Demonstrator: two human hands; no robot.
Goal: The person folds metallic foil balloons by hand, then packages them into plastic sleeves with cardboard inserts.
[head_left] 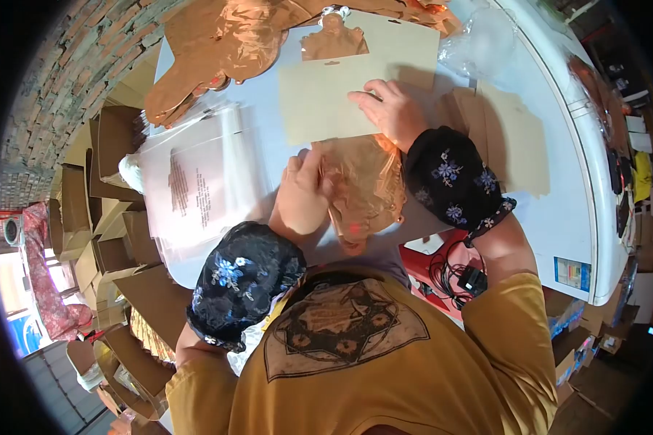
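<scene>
A folded pair of shiny tan tights (pixel 366 181) lies on the table in front of me, its lower end near the table edge. My left hand (pixel 302 192) is closed at the left edge of the tights, fingertips on the fabric. Above it lies a flat beige card (pixel 315 101) with a hang slot, covering the tights' upper end. My right hand (pixel 392 112) rests on the right part of this card, fingers apart and partly bent, the wrist beside the tights. Another beige card (pixel 406 54) lies beneath and behind it.
Printed clear plastic bags (pixel 196 174) are stacked at left. More tan tights (pixel 225 51) lie piled at the back left. Beige cards (pixel 515 138) and a crumpled clear bag (pixel 479 43) sit at right. Cardboard boxes (pixel 116 239) stand left of the white table (pixel 573 217); a black cable (pixel 450 272) lies below.
</scene>
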